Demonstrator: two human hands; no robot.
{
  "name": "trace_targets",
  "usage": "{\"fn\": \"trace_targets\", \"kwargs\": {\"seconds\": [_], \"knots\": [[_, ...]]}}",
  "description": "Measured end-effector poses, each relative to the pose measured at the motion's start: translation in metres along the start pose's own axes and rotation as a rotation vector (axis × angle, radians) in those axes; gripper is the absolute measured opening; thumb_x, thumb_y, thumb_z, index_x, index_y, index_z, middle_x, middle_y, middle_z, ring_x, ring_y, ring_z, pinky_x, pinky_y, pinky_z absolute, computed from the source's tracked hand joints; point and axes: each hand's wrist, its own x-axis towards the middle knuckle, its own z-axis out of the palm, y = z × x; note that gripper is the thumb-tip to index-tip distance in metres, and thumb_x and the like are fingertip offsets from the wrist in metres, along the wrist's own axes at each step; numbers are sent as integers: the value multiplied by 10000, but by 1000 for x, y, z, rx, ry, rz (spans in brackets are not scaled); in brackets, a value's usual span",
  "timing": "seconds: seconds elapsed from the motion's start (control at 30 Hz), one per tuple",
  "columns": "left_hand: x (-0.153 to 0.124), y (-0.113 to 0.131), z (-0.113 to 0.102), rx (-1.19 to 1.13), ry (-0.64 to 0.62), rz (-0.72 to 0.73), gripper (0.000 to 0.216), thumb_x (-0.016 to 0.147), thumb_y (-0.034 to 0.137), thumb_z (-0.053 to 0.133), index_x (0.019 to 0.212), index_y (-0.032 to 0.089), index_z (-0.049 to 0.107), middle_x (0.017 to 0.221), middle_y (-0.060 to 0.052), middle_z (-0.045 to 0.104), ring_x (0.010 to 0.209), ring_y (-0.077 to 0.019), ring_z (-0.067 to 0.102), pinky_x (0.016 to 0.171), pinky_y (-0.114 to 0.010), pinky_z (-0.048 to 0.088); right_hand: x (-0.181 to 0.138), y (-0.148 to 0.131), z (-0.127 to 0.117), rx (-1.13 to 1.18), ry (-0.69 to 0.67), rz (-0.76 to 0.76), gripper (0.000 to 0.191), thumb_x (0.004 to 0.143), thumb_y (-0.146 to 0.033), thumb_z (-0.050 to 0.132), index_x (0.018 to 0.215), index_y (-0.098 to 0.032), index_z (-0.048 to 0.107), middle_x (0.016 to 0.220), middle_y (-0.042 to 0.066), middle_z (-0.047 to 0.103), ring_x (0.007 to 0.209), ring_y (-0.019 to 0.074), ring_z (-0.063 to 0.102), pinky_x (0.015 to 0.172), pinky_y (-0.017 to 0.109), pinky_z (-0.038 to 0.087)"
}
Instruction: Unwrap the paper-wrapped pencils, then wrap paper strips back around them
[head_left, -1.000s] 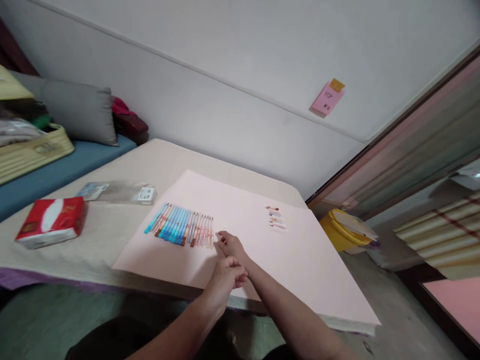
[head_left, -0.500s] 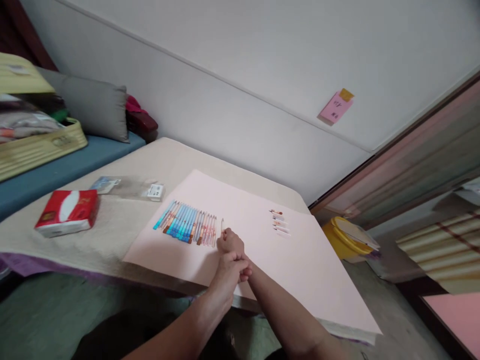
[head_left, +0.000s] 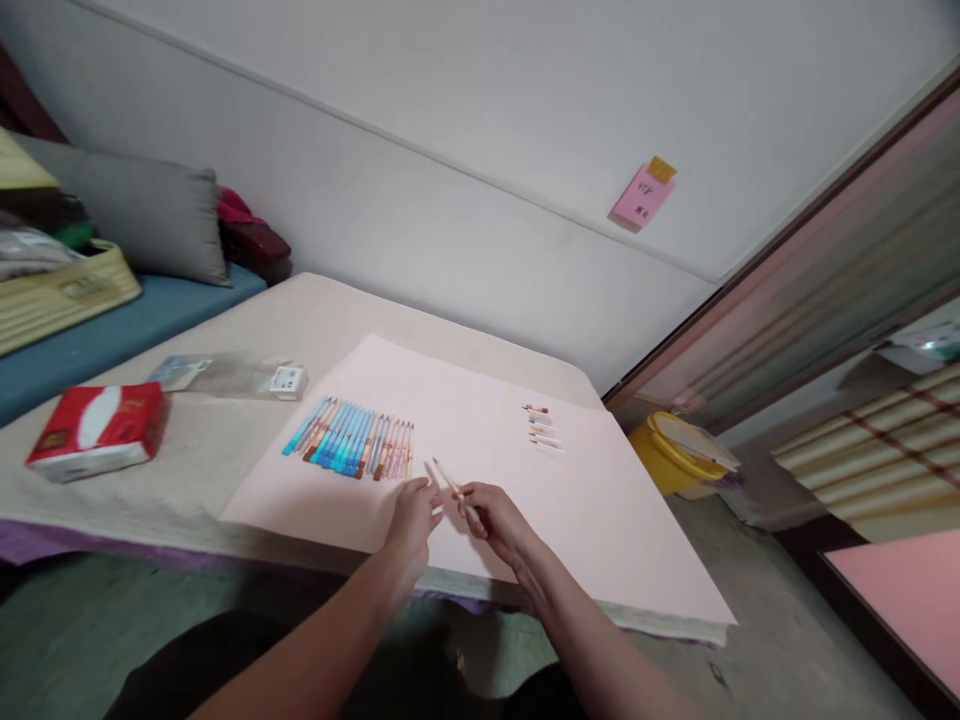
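Observation:
My right hand (head_left: 493, 518) grips a slim pale pen (head_left: 448, 477) between thumb and fingers, its pointed tip aimed up and to the left. Close by on the left, my left hand (head_left: 413, 518) is held with its fingers apart and nothing in them. Just beyond it lies a neat row of pens (head_left: 349, 438), mostly blue on the left and paler on the right. Further right, several small pens (head_left: 543, 432) lie in a short column. Both groups rest on a large pale pink sheet (head_left: 600, 520).
A red tissue pack (head_left: 101, 430) and a clear plastic sleeve (head_left: 232, 377) lie on the beige covered table (head_left: 202, 450) at left. A yellow bucket (head_left: 675, 455) stands beyond the right edge. Behind the table rises a white wall (head_left: 450, 250) with a pink note (head_left: 643, 196).
My hands, together half a second ago, have moved apart. My right hand has lifted the pale pen from beside the row and tilted it. The camera view has shifted slightly.

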Motion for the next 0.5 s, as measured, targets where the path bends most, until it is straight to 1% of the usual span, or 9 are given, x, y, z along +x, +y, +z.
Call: {"fn": "trace_targets", "kwargs": {"seconds": [0.1,0.13,0.2,0.27,0.33,0.4,0.43,0.5], "knots": [[5,3,-1,-107,-187,-52,190,759,259,592,911,154,550,933,-109,639,851,-172,614,740,-296,463,-20,3,-3,440,-192,25,215,637,-210,529,821,-122,597,570,-32,497,391,41,298,384,191,184],[5,3,-1,-125,-243,-65,191,762,262,601,907,144,560,948,-127,643,871,-183,615,753,-305,467,-24,3,-3,543,-242,36,207,635,-197,543,821,-122,597,550,-40,484,387,38,290,386,190,174],[4,3,-1,-128,-311,-76,186,765,252,618,896,126,580,968,-148,646,910,-195,611,770,-307,470,-29,4,-1,632,-291,65,167,678,-226,553,812,-133,589,504,-52,457,376,42,290,387,191,175],[2,1,-1,-100,-346,-84,174,760,246,636,873,119,599,967,-145,654,896,-183,613,752,-283,471,-31,5,2,664,-305,105,182,751,-322,538,781,-145,572,451,-63,424,351,48,277,379,195,177],[1,-1,-1,-62,-385,-95,175,748,248,656,854,115,615,935,-130,667,770,-147,618,688,-255,469,-34,5,6,658,-300,115,262,801,-406,510,748,-153,552,409,-76,386,320,48,242,364,200,165],[1,-3,-2,-23,-428,-86,183,735,257,672,821,103,625,866,-112,675,616,-107,583,617,-244,456,-36,5,9,593,-251,68,287,822,-423,499,727,-155,539,385,-87,358,302,46,207,350,205,135],[1,-4,-2,-8,-435,-79,186,729,263,678,798,98,627,829,-101,674,571,-96,562,591,-242,449,-37,6,11,537,-214,32,288,830,-418,495,715,-156,533,380,-88,353,301,47,204,348,208,125],[1,-6,-2,10,-401,-62,186,709,264,695,745,96,623,746,-71,657,552,-92,547,564,-236,441,-39,8,14,394,-135,-43,302,844,-423,485,694,-163,519,390,-81,363,322,55,243,353,210,138]]}}
